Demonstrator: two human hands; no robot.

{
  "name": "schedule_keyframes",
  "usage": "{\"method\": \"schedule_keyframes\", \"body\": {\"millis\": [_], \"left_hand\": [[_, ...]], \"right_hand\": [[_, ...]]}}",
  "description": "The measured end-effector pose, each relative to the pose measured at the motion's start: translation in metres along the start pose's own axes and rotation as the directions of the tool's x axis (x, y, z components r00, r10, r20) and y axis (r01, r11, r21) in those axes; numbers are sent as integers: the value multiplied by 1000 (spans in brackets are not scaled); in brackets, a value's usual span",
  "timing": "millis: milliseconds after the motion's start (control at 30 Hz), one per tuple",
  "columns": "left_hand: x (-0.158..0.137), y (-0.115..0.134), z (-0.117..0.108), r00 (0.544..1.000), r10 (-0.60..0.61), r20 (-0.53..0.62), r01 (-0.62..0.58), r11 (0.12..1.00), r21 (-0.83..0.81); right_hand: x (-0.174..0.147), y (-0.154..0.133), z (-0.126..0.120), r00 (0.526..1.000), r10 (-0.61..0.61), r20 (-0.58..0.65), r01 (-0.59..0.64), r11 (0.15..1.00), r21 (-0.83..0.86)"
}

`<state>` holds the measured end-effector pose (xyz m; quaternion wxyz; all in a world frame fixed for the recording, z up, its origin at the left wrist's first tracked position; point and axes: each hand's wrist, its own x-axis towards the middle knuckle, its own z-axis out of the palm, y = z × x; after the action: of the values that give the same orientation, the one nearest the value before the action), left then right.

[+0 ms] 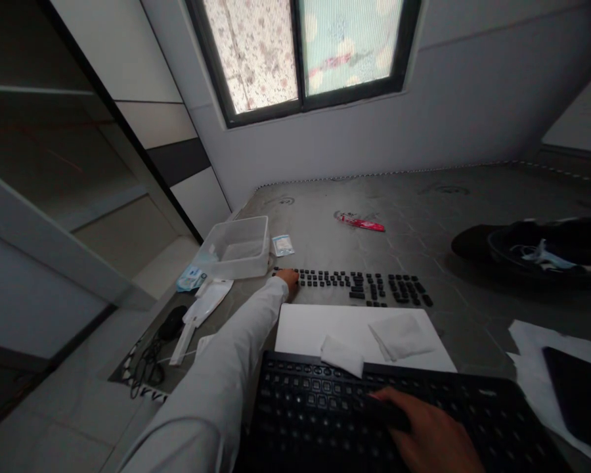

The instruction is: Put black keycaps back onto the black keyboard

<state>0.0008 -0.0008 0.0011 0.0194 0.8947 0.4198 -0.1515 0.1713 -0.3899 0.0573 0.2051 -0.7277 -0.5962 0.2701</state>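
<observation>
A black keyboard without its keycaps lies at the near edge of the grey surface. My right hand rests flat on its right half, fingers pointing left. My left hand, in a white sleeve, reaches far forward to the left end of the rows of loose black keycaps laid out beyond a white sheet. Its fingers touch the leftmost keycaps; whether they pinch one I cannot tell. Two white cloths lie on the sheet, one overlapping the keyboard's top edge.
A clear plastic tub and a small sachet stand left of the keycaps. A red wrapper lies farther back. Dark bag and a mask at right. White papers with a black tablet at near right. Mouse and cables at left edge.
</observation>
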Motion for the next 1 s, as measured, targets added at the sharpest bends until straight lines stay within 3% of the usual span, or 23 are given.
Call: {"method": "schedule_keyframes", "body": {"millis": [300, 433, 533, 700, 867, 933, 1000], "left_hand": [[-15, -2, -9, 999, -10, -31, 8, 998, -56], [-35, -5, -13, 990, -107, -91, 91, 982, -166], [-58, -2, -19, 954, -248, -166, 193, 937, -290], [-114, 19, -41, 843, -454, -289, 270, 821, -503], [-198, 62, -50, 736, -557, -385, 182, 711, -679], [-234, 82, -42, 740, -555, -379, 110, 656, -747], [-266, 99, -28, 763, -510, -397, 62, 669, -741]], "right_hand": [[0, -6, -2, 999, 36, 20, -35, 999, -20], [-4, -9, -3, 1000, 18, 2, -18, 1000, -13], [-6, -11, -5, 1000, 5, -27, -6, 999, -33], [-7, -13, -6, 989, -2, -148, -12, 995, -97], [-10, -26, 0, 988, -34, -149, 28, 999, -39], [-12, -35, 4, 986, -37, -161, 32, 999, -38], [-15, -46, 8, 980, -55, -194, 51, 998, -28]]}}
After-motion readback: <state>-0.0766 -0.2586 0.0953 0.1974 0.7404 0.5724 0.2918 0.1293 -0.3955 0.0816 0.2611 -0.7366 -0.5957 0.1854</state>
